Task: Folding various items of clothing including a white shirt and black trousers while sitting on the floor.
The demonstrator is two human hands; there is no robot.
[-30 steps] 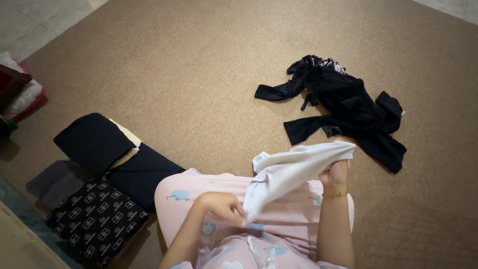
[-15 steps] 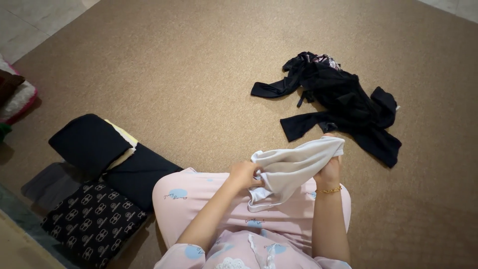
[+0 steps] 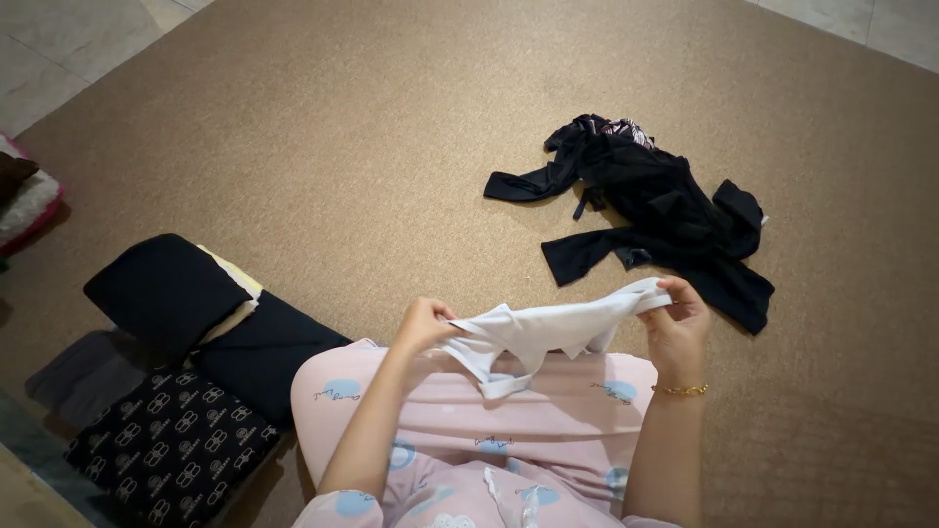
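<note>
A small white garment [image 3: 548, 330] is stretched between my two hands above my lap. My left hand [image 3: 423, 325] pinches its left end and my right hand [image 3: 675, 323], with a gold bracelet on the wrist, pinches its right end. The cloth sags a little in the middle over my pink patterned trousers [image 3: 509, 420]. A loose heap of black clothes [image 3: 655, 210] lies on the brown carpet [image 3: 323, 147] just beyond my right hand.
Folded dark garments [image 3: 186, 293] with a yellow layer between them are stacked at my left, beside a black folded cloth with a white pattern [image 3: 171, 445]. A pink and white cushion [image 3: 24, 200] sits at the left edge. Pale floor tiles [image 3: 59, 49] border the carpet.
My hands have moved apart and pulled the bunched white garment out flat between them. My left hand has shifted left and up, the right hand has risen a little.
</note>
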